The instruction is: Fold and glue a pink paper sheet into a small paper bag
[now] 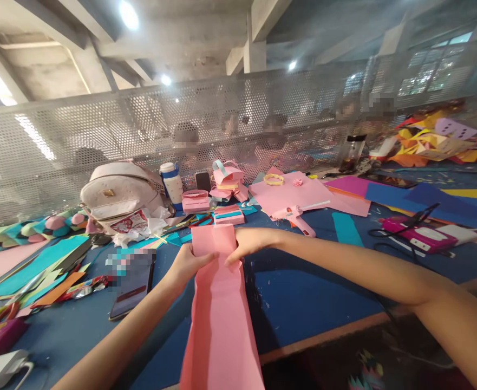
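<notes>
A long pink paper strip (226, 325) with folded-up sides runs from the bottom of the head view toward the table's middle. My left hand (189, 265) grips its left edge near the far end, thumb on top. On the opposite edge, my right hand (246, 244) pinches the paper with its thumb pressed on the upper face. Most fingers of both hands are hidden beneath or behind the paper. Just beyond the far end sits a small pink paper box (229, 215) with a blue strip. A pink glue gun (297, 219) lies to the right of it.
A smartphone (135, 287) lies left of my left forearm. Behind stand a pale backpack (120, 189), a white and blue bottle (170, 184) and pink paper pieces (227, 181). At right are a magenta power strip (420, 236) and coloured sheets (400, 200). A perforated metal screen (141, 130) closes the back.
</notes>
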`<state>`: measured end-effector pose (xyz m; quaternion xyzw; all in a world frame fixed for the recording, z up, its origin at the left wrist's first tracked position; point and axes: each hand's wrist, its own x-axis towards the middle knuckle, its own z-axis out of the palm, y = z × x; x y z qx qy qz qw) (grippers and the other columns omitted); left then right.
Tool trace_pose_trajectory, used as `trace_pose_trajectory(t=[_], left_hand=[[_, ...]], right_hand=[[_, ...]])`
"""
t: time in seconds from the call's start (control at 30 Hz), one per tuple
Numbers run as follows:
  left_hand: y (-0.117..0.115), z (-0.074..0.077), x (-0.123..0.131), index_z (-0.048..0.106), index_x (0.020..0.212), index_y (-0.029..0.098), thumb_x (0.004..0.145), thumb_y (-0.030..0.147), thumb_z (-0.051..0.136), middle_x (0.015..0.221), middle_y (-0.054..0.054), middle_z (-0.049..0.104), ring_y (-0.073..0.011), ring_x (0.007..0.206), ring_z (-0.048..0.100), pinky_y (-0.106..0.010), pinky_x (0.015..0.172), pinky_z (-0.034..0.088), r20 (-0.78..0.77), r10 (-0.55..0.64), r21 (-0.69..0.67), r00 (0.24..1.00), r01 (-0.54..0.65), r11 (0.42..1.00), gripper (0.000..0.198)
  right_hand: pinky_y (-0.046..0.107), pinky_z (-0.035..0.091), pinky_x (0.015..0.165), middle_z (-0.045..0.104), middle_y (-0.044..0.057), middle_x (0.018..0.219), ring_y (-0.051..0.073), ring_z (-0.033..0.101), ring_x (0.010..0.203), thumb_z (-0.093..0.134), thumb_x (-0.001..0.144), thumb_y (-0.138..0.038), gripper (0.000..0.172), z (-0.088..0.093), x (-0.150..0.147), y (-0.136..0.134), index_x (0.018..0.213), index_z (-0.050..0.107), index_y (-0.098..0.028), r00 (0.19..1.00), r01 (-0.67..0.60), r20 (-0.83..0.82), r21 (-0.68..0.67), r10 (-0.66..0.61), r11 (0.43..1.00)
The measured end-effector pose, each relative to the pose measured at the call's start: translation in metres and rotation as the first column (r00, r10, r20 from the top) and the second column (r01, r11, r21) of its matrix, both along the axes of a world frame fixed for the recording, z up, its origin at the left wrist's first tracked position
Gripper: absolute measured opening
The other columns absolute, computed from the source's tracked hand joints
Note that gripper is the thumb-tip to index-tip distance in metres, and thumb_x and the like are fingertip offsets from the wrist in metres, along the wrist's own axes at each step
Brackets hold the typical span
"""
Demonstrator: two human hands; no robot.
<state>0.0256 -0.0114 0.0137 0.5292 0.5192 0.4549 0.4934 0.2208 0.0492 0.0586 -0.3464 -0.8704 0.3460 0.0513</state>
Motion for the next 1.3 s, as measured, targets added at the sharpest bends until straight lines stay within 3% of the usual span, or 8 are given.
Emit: trace_pose_trajectory(t=[0.13, 0.3, 0.47, 0.63, 1.3], left_hand=[[-0.004, -0.011, 0.004, 0.073, 0.098, 0.009, 0.057, 0.041, 0.087, 0.098, -0.014, 0.076, -0.0281, 0.084, 0.072, -0.032, 0.071, 0.057, 0.096, 0.079, 0.013, 0.992, -0.081, 0.997, 0.054], [-0.009, -0.019, 0.007, 0.072, 0.098, 0.008, 0.058, 0.043, 0.087, 0.1, -0.016, 0.075, -0.0277, 0.085, 0.072, -0.031, 0.07, 0.056, 0.176, 0.16, 0.008, 0.971, -0.164, 0.986, 0.056], [-0.011, -0.023, 0.009, 0.072, 0.098, 0.007, 0.06, 0.043, 0.086, 0.101, -0.017, 0.075, -0.0268, 0.083, 0.072, -0.032, 0.071, 0.056, 0.232, 0.169, -0.013, 0.958, -0.171, 0.985, 0.054], [-0.014, -0.024, 0.011, 0.072, 0.099, 0.007, 0.063, 0.042, 0.085, 0.102, -0.017, 0.075, -0.0268, 0.084, 0.072, -0.032, 0.072, 0.057, 0.253, 0.183, -0.006, 0.95, -0.188, 0.982, 0.052], [-0.011, -0.033, 0.007, 0.073, 0.096, 0.006, 0.058, 0.04, 0.087, 0.097, -0.016, 0.075, -0.0242, 0.08, 0.071, -0.03, 0.07, 0.056, 0.257, 0.259, -0.002, 0.931, -0.267, 0.964, 0.053]], right_hand=[[0.024, 0.04, 0.055, 0.066, 0.0, 0.058, 0.017, 0.062, 0.059, 0.074, 0.069, -0.038, 0.024, 0.005, 0.002, 0.005, 0.075, 0.07, -0.015, 0.989, 0.028, 0.139, 0.117, -0.045, 0.993], [0.026, 0.034, 0.062, 0.072, 0.004, 0.077, 0.021, 0.063, 0.079, 0.077, 0.068, -0.04, 0.023, 0.014, 0.004, -0.005, 0.069, 0.068, -0.019, 0.967, 0.152, 0.128, 0.402, -0.219, 0.903], [0.025, 0.03, 0.058, 0.074, -0.002, 0.083, 0.016, 0.065, 0.078, 0.073, 0.075, -0.032, 0.01, 0.02, -0.005, -0.021, 0.082, 0.075, -0.026, 0.99, 0.047, 0.081, 0.574, -0.113, 0.817], [0.026, 0.031, 0.058, 0.076, -0.003, 0.084, 0.016, 0.065, 0.08, 0.067, 0.075, -0.026, 0.013, 0.014, -0.019, -0.027, 0.084, 0.077, -0.028, 0.989, -0.008, 0.129, 0.556, -0.077, 0.831], [0.025, 0.032, 0.055, 0.075, -0.004, 0.084, 0.015, 0.066, 0.078, 0.064, 0.074, -0.032, 0.013, 0.002, -0.025, -0.017, 0.079, 0.073, -0.025, 0.983, 0.049, 0.125, 0.516, -0.132, 0.855]])
